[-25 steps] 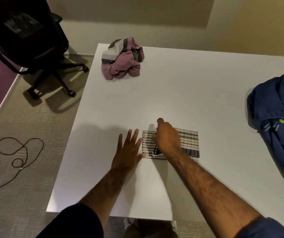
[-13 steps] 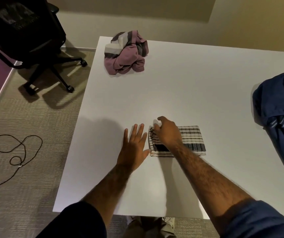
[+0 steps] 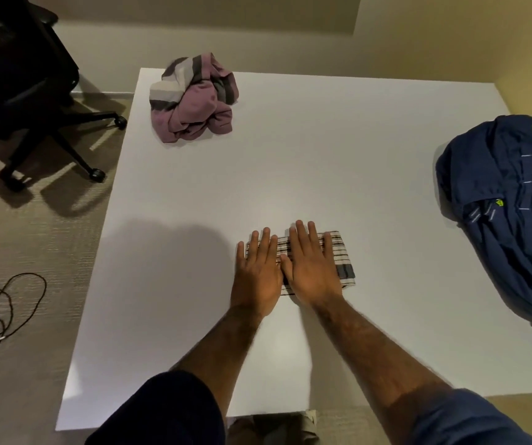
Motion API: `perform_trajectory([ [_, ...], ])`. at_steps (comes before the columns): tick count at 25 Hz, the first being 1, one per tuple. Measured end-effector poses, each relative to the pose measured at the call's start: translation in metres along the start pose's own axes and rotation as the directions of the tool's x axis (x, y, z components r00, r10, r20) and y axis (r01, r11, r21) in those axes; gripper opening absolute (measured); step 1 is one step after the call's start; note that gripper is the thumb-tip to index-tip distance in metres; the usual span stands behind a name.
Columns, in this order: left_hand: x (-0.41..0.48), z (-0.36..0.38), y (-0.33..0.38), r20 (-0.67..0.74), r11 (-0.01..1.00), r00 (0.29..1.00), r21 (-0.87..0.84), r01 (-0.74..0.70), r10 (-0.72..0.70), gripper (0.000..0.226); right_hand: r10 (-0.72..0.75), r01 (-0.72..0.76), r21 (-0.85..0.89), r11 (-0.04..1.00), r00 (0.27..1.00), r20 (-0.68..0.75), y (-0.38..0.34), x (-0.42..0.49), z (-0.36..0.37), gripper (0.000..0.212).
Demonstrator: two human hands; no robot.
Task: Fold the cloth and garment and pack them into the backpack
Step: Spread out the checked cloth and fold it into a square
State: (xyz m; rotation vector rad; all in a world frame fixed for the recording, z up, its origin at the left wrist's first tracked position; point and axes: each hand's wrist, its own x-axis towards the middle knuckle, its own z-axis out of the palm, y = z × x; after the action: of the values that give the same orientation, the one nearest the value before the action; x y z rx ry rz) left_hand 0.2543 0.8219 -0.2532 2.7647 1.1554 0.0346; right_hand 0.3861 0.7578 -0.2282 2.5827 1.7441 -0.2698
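On the near half of the white table (image 3: 322,175), both hands lie palm-down on the folded striped cloth (image 3: 338,255). The left hand (image 3: 258,274) covers its left end and the right hand (image 3: 311,271) its middle, fingers straight and only slightly spread, gripping nothing. They look placed to press the fold flat, so the cloth step seems nearly done. The cloth's right end shows bare, well clear of the near table edge. Beyond lies wide open tabletop for spreading. The navy backpack (image 3: 508,203) slumps at the right edge, partly out of frame; whether its opening is unzipped I cannot tell. The crumpled mauve striped garment (image 3: 194,104) sits unfolded at the far left corner, near the edge.
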Motion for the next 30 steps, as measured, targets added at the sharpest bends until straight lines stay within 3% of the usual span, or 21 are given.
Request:
perform_trajectory([
  [8,-0.003,0.008,-0.006,0.038,1.0,0.999,-0.004,-0.003,0.003,0.063,0.136,-0.133,-0.1,0.986,0.99,0.029,0.051,-0.024,0.02,0.075],
  [13,-0.005,0.007,-0.003,0.049,1.0,0.999,0.022,0.013,-0.014,0.064,0.354,-0.353,-0.022,0.935,0.934,0.042,0.082,-0.028,0.011,0.078],
  [15,0.0,0.0,0.005,0.035,0.999,0.999,0.017,0.038,-0.038,0.065,0.321,-0.32,0.032,0.947,0.947,-0.029,0.072,-0.024,0.001,0.074],
  [17,0.006,-0.005,0.019,0.005,1.0,1.0,0.011,0.019,-0.02,0.065,0.153,-0.152,0.022,0.988,0.984,-0.087,0.05,-0.016,-0.007,0.069],
  [20,0.007,0.001,0.029,0.032,1.0,0.999,-0.013,0.013,-0.013,0.063,-0.051,0.052,0.017,0.999,0.998,-0.029,0.029,-0.01,0.003,0.067],
  [27,-0.001,0.009,0.016,0.039,0.998,0.998,-0.022,0.051,-0.05,0.064,0.053,-0.051,-0.048,0.998,0.998,0.045,0.062,-0.018,0.021,0.073],
  [30,-0.001,0.007,0.016,0.05,0.997,0.997,-0.048,0.064,-0.061,0.064,0.152,-0.153,0.002,0.988,0.987,0.05,0.077,-0.018,0.019,0.073],
])
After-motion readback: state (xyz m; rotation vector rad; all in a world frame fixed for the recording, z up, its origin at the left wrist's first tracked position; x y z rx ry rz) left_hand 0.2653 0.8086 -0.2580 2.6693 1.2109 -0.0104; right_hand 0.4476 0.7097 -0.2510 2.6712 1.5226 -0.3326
